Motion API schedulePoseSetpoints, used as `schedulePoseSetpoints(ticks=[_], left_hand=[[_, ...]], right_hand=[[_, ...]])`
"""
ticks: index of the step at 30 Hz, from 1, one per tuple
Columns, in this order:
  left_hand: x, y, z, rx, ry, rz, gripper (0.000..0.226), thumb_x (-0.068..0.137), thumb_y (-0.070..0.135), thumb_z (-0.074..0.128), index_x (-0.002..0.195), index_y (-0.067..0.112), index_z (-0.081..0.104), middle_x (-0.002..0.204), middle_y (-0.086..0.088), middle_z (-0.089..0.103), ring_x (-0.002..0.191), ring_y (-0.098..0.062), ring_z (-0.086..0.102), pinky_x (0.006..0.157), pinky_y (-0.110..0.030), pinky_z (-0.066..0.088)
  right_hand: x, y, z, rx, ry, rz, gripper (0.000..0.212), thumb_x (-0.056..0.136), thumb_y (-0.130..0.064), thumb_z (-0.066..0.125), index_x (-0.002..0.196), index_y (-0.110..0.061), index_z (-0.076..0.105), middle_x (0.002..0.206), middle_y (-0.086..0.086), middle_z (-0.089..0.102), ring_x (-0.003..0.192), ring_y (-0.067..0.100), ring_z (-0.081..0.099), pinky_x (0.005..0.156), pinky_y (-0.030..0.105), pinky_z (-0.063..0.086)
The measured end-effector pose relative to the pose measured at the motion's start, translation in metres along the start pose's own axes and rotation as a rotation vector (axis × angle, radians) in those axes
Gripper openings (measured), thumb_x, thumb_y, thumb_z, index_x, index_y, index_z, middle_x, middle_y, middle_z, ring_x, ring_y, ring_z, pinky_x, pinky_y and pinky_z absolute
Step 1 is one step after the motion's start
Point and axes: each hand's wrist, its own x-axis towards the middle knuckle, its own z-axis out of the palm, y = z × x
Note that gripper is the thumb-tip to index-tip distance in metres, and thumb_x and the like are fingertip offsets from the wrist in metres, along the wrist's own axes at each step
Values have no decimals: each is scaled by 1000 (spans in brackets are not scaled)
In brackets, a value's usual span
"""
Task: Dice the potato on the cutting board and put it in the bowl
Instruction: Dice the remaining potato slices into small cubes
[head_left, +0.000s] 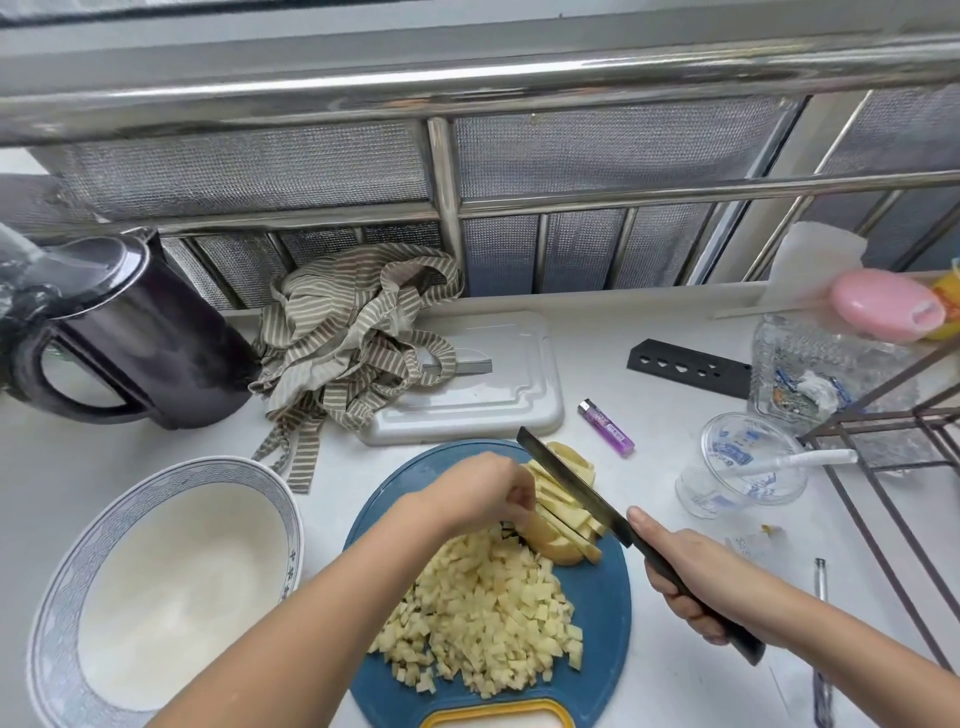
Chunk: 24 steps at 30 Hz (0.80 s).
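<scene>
Two hands work over a round blue board (605, 597). I have the left hand (480, 491) with its fingers curled down on a stack of potato strips (563, 514) at the board's far side. The right hand (693, 584) is wrapped tight round the dark handle of a knife (571, 483). Its flat, rectangular blade slants across the strips; from my remote seat I cannot tell whether the edge touches them.

I judge the cutting mostly done. A broad heap of dice (488, 608), small, pale yellow and uneven, covers the near half of the board. The strips and a rounded end piece beneath them are left to cut. The transfer has not begun: the bowl (62, 597), just left of the board, holds no potato.

The bowl looks like glazed ceramic, wide and white inside, with a blue-grey wave band on the rim. The board looks like smooth plastic, with a yellow-edged grip at its near end.

Farther out on the white counter (52, 431) are a crumpled striped cloth (348, 332), a dark kettle (135, 332), a purple lighter (607, 427) and a clear cup (743, 467).
</scene>
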Motion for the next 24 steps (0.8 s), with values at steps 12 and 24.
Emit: schedulePoseSetpoints(ticks=[12,24], left_hand=[[-5,5,11,-36,59,2,16,91,17,60,102,19,71,104,3,69,98,-14,60,86,-33,49],[-27,6,37,-455,326,-485,30,92,36,62,70,16,62,68,3,67,59,-8,57,60,-22,45]], right_hand=[[2,9,5,-24,-34,42,64,83,-78,34,63,-17,31,52,3,31,39,17,26,41,21,24],[5,-2,8,-139,-53,32,63,86,-76,33,59,-19,31,49,2,32,37,18,29,39,21,26]])
